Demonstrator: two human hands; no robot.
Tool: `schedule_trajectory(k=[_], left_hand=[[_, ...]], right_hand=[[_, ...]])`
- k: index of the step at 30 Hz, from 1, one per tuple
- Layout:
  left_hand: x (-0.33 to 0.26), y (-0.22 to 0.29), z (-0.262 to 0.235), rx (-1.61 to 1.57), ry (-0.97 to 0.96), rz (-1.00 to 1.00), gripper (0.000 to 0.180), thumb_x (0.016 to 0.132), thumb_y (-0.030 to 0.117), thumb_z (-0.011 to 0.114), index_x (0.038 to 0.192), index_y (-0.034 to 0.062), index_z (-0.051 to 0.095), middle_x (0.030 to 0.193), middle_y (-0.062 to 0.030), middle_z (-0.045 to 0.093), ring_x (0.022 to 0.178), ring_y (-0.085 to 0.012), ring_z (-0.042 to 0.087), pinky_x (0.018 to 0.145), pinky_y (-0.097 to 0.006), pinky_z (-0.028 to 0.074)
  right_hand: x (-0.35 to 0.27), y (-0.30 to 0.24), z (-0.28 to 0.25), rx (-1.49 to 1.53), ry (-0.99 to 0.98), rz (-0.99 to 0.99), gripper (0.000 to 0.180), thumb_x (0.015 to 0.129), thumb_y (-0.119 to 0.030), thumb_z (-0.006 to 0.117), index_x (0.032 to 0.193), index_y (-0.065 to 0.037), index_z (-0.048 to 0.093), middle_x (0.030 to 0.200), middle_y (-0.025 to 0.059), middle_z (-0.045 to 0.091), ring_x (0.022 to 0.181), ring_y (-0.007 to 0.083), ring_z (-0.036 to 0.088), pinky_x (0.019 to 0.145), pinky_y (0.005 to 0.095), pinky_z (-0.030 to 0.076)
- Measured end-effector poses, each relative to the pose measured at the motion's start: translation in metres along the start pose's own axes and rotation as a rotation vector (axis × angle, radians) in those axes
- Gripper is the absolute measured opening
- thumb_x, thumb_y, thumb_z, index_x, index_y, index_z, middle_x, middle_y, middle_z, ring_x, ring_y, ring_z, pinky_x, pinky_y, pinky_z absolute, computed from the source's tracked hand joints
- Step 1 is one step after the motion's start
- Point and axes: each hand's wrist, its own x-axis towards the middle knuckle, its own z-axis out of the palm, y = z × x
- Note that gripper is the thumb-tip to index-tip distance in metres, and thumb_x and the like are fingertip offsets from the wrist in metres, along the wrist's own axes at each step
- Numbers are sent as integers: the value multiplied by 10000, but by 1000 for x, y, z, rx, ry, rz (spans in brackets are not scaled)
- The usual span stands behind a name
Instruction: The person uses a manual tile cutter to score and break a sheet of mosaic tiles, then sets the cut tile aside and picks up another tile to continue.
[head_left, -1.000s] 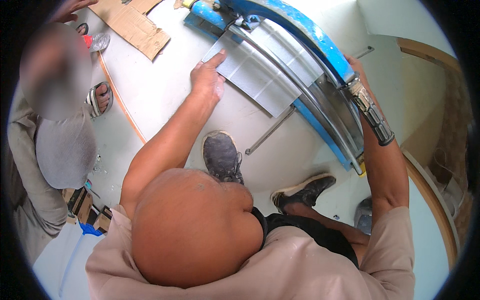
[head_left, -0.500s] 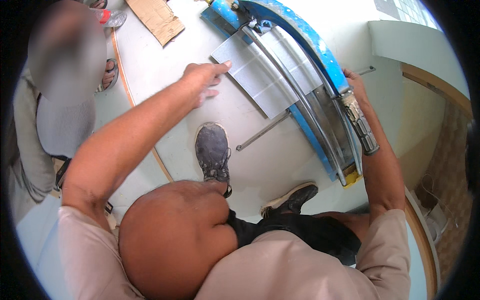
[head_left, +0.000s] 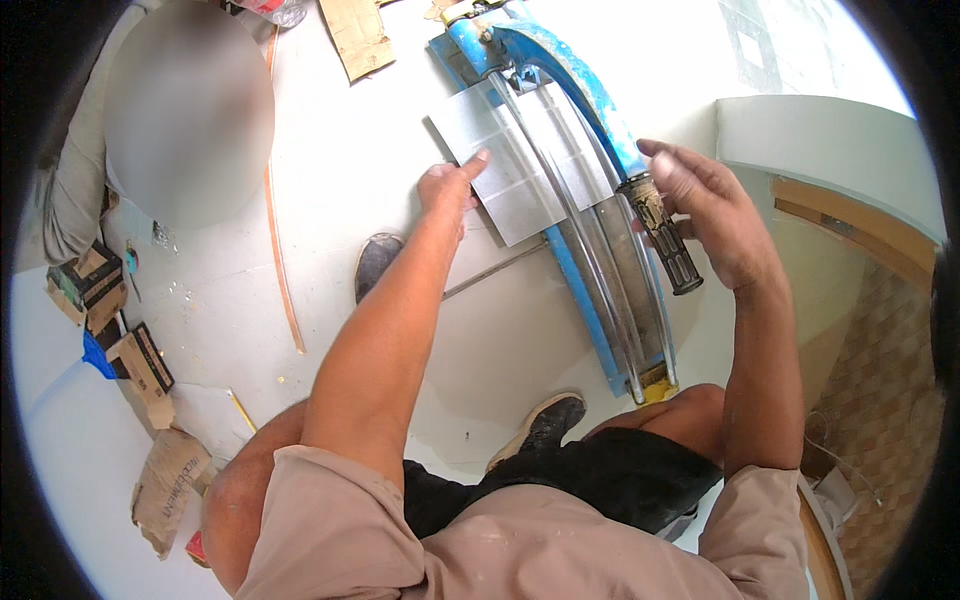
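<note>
A blue manual tile cutter [head_left: 585, 325] lies on the floor in front of me, with a long curved lever and twin metal rails. Under the rails rests a grey tile [head_left: 510, 190] with lighter stripes across it. My left hand [head_left: 450, 195] pinches the tile's left edge, its thumb on top and the other fingers mostly hidden at the edge. Around the lever's dark ribbed handle [head_left: 665, 240], my right hand [head_left: 715, 205] is loosely spread; some fingers pass behind the handle and are partly hidden, and no firm grip shows.
Cardboard [head_left: 358, 40] lies beyond the cutter. At the far left is another person [head_left: 80, 180], near opened boxes [head_left: 95, 285] and a brown paper sack [head_left: 172, 485]. A thin orange-brown strip [head_left: 280, 250] runs along the floor. A low pale wall [head_left: 800, 140] curves around the right side.
My left hand has come onto the tile's edge from just beside it. My right hand has moved from behind the lever to around its handle. The view has shifted.
</note>
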Motion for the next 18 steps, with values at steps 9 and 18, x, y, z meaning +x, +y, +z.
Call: schedule_trajectory(k=[9,18], left_hand=[[-15,-18,34,-286,-119,262,521,772,90,877,1186,-71,603,1147,-192,691,1035,-273,660,925,-384,516],[-10,-18,45,-282,62,184,487,751,51,857,1155,-117,643,1085,-233,726,977,-301,699,904,-388,516]], right_hand=[[-6,-5,17,-439,-19,-63,584,990,-187,648,1486,59,463,847,108,637,619,156,621,624,337,520],[-13,-17,22,-499,12,-54,532,1011,-164,601,1488,25,463,830,135,632,663,197,626,658,375,516]])
